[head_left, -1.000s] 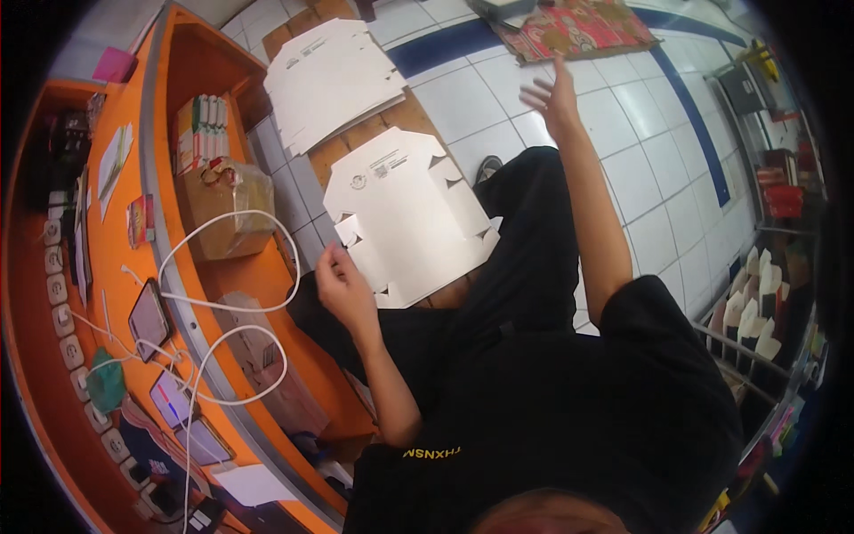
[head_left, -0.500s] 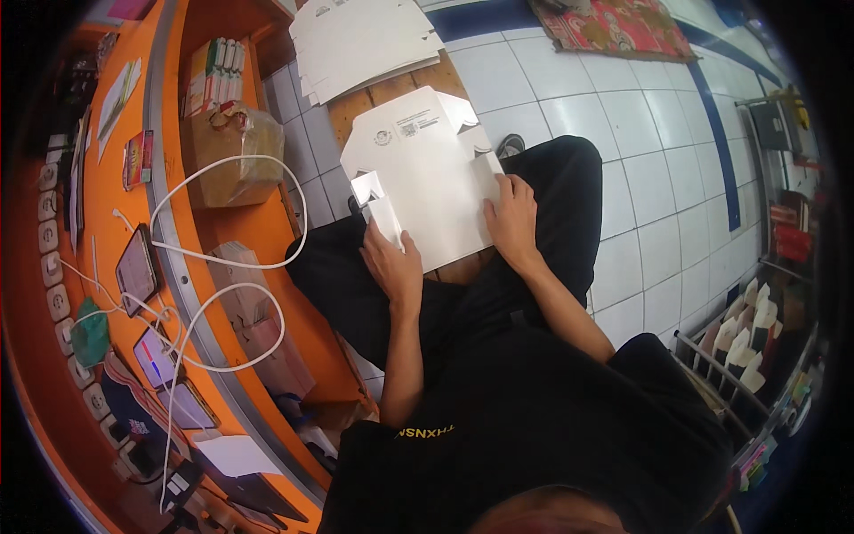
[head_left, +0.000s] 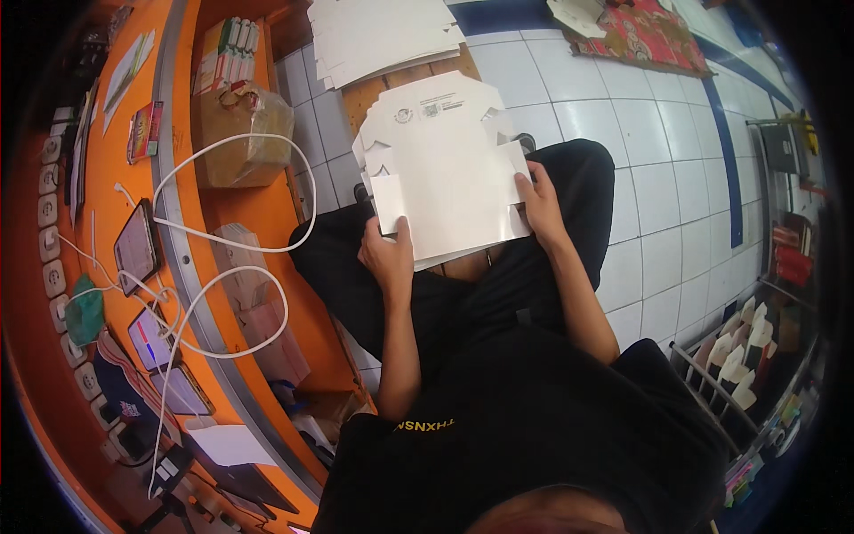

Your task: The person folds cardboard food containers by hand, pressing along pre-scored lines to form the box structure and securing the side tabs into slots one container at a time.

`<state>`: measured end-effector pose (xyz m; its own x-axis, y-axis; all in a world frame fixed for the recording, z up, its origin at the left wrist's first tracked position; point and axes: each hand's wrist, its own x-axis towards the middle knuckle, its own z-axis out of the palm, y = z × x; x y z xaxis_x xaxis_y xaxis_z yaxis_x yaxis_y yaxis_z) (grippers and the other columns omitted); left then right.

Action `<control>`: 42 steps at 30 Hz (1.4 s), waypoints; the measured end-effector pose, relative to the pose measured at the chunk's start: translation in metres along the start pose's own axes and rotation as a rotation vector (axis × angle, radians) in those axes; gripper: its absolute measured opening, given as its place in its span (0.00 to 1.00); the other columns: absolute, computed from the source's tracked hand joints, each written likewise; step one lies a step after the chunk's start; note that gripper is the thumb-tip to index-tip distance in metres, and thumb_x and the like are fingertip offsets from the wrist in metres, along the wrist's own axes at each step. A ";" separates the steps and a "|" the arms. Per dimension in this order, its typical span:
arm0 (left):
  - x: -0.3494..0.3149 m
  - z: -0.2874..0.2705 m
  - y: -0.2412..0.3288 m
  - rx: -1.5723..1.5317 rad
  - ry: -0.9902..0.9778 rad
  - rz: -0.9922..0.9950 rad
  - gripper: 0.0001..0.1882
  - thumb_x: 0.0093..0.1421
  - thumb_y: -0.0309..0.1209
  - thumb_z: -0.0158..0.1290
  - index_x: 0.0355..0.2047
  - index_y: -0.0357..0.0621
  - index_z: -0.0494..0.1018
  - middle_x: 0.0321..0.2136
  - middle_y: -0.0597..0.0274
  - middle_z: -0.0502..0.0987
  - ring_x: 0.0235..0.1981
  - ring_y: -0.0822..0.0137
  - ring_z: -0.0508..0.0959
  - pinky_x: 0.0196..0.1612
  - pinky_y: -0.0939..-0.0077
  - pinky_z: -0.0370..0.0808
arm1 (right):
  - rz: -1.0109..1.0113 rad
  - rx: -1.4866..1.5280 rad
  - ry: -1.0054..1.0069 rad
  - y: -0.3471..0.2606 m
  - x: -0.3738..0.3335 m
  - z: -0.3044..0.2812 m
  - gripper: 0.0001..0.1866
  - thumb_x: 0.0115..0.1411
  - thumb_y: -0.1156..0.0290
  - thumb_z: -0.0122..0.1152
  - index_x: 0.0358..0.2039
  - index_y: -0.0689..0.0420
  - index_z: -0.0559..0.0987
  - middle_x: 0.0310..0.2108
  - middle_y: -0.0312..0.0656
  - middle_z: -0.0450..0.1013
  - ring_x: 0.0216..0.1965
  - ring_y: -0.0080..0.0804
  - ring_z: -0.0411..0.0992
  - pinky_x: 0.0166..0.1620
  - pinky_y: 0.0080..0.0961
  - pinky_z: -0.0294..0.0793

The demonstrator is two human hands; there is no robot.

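Note:
A white, unfolded cardboard box blank (head_left: 454,178) with small printing near its far end lies over a wooden bench between my legs. Its side flaps spread outward, nearly flat. At the near left corner, my left hand (head_left: 388,256) pinches the left flap between thumb and fingers. On the opposite edge my right hand (head_left: 543,206) grips the right flap, its thumb on top and the fingers partly hidden. Further along the bench (head_left: 374,93) lies a stack of similar white blanks (head_left: 387,36).
An orange counter (head_left: 182,267) runs along my left, carrying phones and looped white cables (head_left: 240,138). A taped brown carton (head_left: 245,142) sits on its lower shelf. White floor tiles (head_left: 658,196) and a metal rack (head_left: 721,392) of cards are on my right.
The side flaps stood folded up and now lie opened outward. My hands have moved slightly apart with them. The whole view has shifted a little.

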<state>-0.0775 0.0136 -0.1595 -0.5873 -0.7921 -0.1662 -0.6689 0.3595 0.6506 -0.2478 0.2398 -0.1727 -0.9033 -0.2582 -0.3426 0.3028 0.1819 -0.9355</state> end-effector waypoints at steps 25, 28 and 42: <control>-0.056 0.007 0.032 0.496 -0.129 0.440 0.24 0.64 0.36 0.53 0.56 0.33 0.73 0.63 0.47 0.70 0.67 0.44 0.64 0.70 0.30 0.48 | -0.364 -1.200 -0.162 -0.008 -0.033 0.026 0.41 0.57 0.45 0.70 0.71 0.33 0.68 0.54 0.50 0.68 0.49 0.47 0.75 0.47 0.45 0.73; -0.034 0.016 0.057 0.168 -0.008 0.423 0.15 0.65 0.36 0.57 0.44 0.37 0.78 0.51 0.49 0.79 0.58 0.46 0.75 0.62 0.45 0.66 | -0.409 -1.159 -0.163 -0.005 -0.034 0.025 0.41 0.56 0.47 0.71 0.70 0.33 0.69 0.54 0.51 0.67 0.49 0.48 0.75 0.47 0.45 0.74; 0.027 0.090 0.065 -0.920 -0.616 -0.369 0.17 0.66 0.25 0.57 0.54 0.31 0.73 0.43 0.52 0.81 0.41 0.65 0.83 0.42 0.72 0.81 | -0.147 -0.449 0.110 0.007 -0.063 -0.012 0.32 0.60 0.75 0.67 0.65 0.60 0.68 0.52 0.59 0.70 0.50 0.48 0.76 0.51 0.37 0.78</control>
<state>-0.1777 0.0597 -0.1887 -0.7167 -0.3100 -0.6247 -0.4109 -0.5361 0.7374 -0.1929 0.2690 -0.1565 -0.9608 -0.2141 -0.1759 0.0306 0.5489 -0.8354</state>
